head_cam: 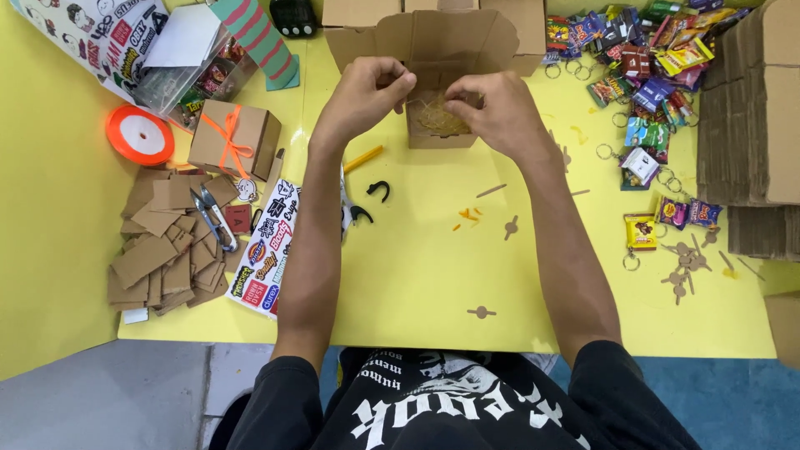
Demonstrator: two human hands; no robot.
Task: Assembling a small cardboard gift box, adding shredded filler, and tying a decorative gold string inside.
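The open box [433,50] at twelve o'clock is matt brown corrugated cardboard, holding dry, wiry straw-coloured shred [439,115]. The table [417,275] looks smooth, matt yellow. At nine o'clock the cut cardboard pieces [167,250] are dull kraft brown; the ribbon spool [139,134] shows satiny orange. At two o'clock, the keychain packets [642,58] are glossy plastic.

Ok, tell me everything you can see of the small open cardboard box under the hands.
The small cardboard box is plain brown corrugated card, standing upright on the yellow table with its lid flap folded back behind it. Inside lies a nest of pale straw-like filler. The left hand and right hand hover over its opening, fingertips pinched at the filler and rim. Its front wall faces the camera, unmarked.
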